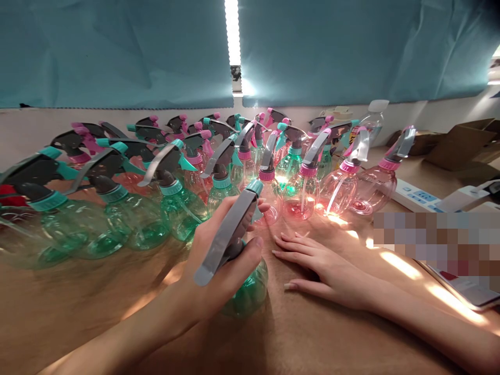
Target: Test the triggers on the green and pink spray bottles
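Note:
My left hand [219, 260] is wrapped around the neck of a green spray bottle [252, 289], just below its grey and teal trigger head. The bottle stands near the middle of the brown table [312, 338], its lower part partly covered by my fingers. Flat on the tabletop to the right lies my right hand [316, 265], fingers stretched out and nothing in them. Ahead of both hands are rows of spray bottles, among them a green one [148, 229] with a teal collar and a pink one [300, 195] with a pink collar.
A white power strip [416, 195] lies at the right, near an open cardboard box [463, 143]. At the back right stands a clear bottle with a white cap [377, 117]. A device [474, 297] sits at the right edge, partly blurred out. Teal fabric [117, 52] hangs behind.

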A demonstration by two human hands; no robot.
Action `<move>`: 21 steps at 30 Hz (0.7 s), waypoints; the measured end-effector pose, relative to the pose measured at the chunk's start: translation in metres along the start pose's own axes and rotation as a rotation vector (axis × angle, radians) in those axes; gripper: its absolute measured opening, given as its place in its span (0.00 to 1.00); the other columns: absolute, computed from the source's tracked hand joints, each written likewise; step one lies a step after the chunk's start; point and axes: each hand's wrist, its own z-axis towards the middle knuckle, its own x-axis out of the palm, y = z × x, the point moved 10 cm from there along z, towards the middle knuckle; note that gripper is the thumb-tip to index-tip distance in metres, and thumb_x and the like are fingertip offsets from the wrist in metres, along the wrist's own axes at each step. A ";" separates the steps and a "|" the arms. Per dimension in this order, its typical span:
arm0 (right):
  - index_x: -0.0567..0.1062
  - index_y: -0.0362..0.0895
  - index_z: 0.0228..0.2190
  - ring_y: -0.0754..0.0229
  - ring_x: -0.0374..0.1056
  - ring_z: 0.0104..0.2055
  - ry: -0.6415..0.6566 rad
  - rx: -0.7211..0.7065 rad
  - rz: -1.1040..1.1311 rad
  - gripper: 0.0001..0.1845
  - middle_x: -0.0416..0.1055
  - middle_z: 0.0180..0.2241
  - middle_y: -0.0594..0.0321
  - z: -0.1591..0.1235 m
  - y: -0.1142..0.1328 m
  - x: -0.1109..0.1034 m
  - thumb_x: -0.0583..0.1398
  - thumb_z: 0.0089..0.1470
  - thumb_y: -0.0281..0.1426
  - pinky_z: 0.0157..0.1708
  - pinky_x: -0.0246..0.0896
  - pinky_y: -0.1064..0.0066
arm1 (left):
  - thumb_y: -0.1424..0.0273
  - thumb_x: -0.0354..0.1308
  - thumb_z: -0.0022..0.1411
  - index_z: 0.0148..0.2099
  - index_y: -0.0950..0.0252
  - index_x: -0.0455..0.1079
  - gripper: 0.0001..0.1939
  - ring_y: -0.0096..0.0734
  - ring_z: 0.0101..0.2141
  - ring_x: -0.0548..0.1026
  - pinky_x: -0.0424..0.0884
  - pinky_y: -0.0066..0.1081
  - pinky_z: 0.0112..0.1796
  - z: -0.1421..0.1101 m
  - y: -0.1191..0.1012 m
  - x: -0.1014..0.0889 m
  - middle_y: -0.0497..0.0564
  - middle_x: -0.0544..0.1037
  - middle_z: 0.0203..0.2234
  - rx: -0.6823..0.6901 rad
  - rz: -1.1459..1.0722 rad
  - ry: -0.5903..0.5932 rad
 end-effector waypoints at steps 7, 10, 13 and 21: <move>0.64 0.46 0.62 0.47 0.44 0.70 0.008 -0.013 -0.005 0.32 0.52 0.67 0.54 0.001 0.003 -0.001 0.57 0.61 0.47 0.66 0.43 0.47 | 0.73 0.52 0.60 0.47 0.59 0.63 0.12 0.27 0.24 0.61 0.63 0.30 0.26 -0.001 -0.001 -0.001 0.43 0.64 0.26 -0.050 -0.008 -0.011; 0.64 0.46 0.62 0.46 0.45 0.69 -0.002 -0.016 -0.002 0.32 0.52 0.67 0.54 0.001 0.004 -0.003 0.58 0.61 0.47 0.66 0.44 0.47 | 0.74 0.53 0.59 0.46 0.58 0.64 0.13 0.28 0.24 0.59 0.60 0.30 0.25 -0.002 0.001 -0.001 0.43 0.61 0.25 -0.079 -0.030 0.001; 0.64 0.46 0.62 0.47 0.44 0.69 -0.016 -0.035 -0.001 0.32 0.51 0.67 0.55 0.001 0.007 -0.005 0.58 0.61 0.46 0.66 0.44 0.47 | 0.73 0.55 0.57 0.42 0.58 0.64 0.09 0.28 0.23 0.59 0.59 0.30 0.24 -0.001 0.004 0.000 0.43 0.62 0.24 -0.106 -0.057 0.016; 0.64 0.46 0.62 0.48 0.46 0.69 -0.032 -0.072 -0.021 0.32 0.52 0.67 0.55 0.002 0.009 -0.006 0.58 0.61 0.47 0.66 0.45 0.50 | 0.68 0.55 0.57 0.35 0.58 0.63 0.03 0.33 0.27 0.68 0.64 0.34 0.28 -0.002 0.012 -0.003 0.46 0.67 0.26 -0.195 -0.019 0.020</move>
